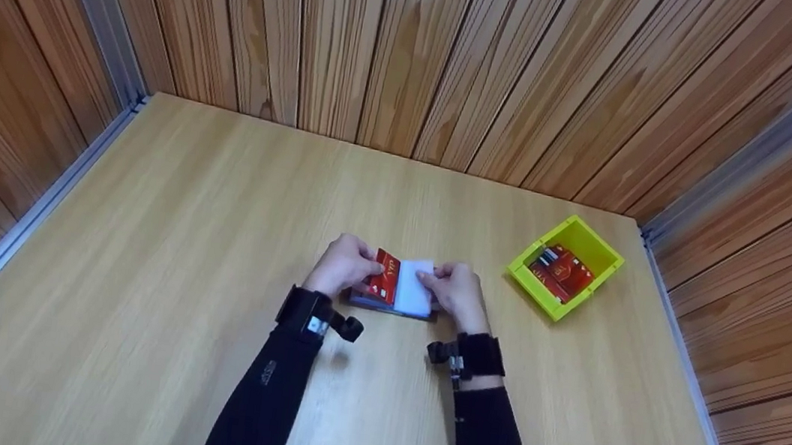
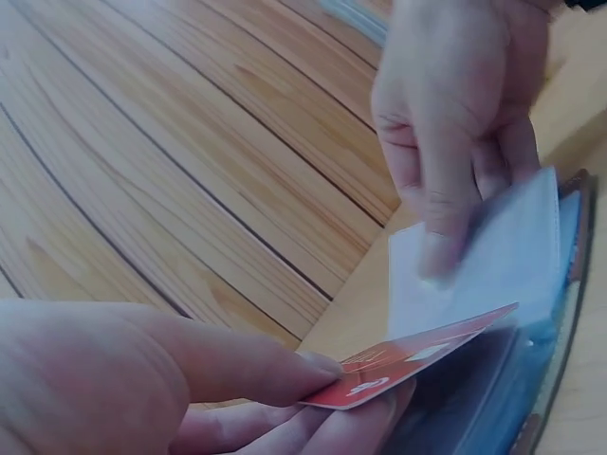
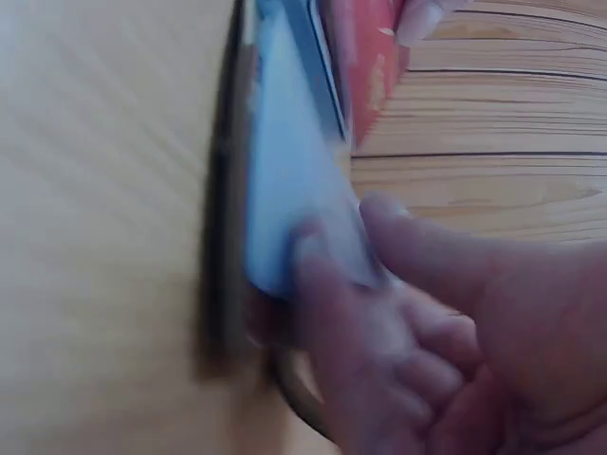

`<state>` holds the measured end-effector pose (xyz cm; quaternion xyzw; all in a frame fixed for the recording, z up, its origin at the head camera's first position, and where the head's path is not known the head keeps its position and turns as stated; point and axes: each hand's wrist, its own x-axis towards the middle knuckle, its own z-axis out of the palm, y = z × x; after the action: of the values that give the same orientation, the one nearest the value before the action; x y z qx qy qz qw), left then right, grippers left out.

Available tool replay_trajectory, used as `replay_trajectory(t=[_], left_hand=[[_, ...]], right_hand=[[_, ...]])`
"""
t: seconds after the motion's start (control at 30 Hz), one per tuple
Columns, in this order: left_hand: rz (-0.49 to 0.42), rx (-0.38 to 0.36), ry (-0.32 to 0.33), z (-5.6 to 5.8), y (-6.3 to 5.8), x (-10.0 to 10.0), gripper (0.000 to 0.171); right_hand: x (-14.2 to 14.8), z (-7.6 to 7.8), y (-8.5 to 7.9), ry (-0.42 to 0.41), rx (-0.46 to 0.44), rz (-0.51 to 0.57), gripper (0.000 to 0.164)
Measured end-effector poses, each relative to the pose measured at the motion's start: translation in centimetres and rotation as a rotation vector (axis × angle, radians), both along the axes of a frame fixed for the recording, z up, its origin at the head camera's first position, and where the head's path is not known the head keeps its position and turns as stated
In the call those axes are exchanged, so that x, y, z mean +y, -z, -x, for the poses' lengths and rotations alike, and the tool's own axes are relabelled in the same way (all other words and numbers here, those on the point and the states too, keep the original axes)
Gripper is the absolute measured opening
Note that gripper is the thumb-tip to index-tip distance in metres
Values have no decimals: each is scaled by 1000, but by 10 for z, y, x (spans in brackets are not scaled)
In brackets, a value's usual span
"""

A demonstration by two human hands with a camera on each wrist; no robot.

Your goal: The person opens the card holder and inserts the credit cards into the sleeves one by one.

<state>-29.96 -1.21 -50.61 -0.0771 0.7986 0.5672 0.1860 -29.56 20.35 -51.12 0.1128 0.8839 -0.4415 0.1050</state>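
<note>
A card holder (image 1: pixel 420 317) with a dark cover and translucent sleeve pages lies opened on the table. My left hand (image 1: pixel 343 267) pinches a red card (image 1: pixel 386 276) marked VIP between thumb and fingers, over the holder's left side. In the left wrist view that card (image 2: pixel 408 355) is tilted and stands beside a whitish sleeve page (image 2: pixel 512 251). My right hand (image 1: pixel 461 295) grips the outer edge of this page between thumb and fingers. The right wrist view is blurred, with the raised page (image 3: pixel 294 190) held at its corner.
To the right stands a yellow-green bin (image 1: pixel 558 314) with several red cards (image 1: pixel 565 271) inside. Wood-panelled walls (image 1: pixel 417 51) enclose the pale wooden table (image 1: pixel 172 263) at the back and both sides.
</note>
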Motion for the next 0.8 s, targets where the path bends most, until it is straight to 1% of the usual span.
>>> replay_trajectory(t=[0.1, 0.17, 0.23, 0.37, 0.43, 0.57, 0.67, 0.8], left_hand=[[70, 50, 3, -1, 2, 6, 19], [123, 90, 3, -1, 3, 9, 19], [172, 124, -1, -2, 3, 12, 19], [249, 164, 1, -2, 3, 17, 19], [261, 170, 3, -2, 3, 20, 20], [232, 164, -13, -2, 6, 27, 25], [211, 178, -25, -2, 8, 33, 25], [209, 192, -35, -4, 11, 40, 25]], right_hand=[[4, -2, -4, -11, -85, -31, 15], [6, -3, -5, -31, -117, -60, 15], [8, -2, -5, -46, -138, -78, 14], [11, 0, -3, -56, -148, -60, 13], [13, 1, -2, -56, -151, -45, 13], [14, 1, -1, -59, -146, -14, 12], [15, 1, -1, -61, -138, 1, 11], [18, 1, 1, -54, -142, 20, 10]])
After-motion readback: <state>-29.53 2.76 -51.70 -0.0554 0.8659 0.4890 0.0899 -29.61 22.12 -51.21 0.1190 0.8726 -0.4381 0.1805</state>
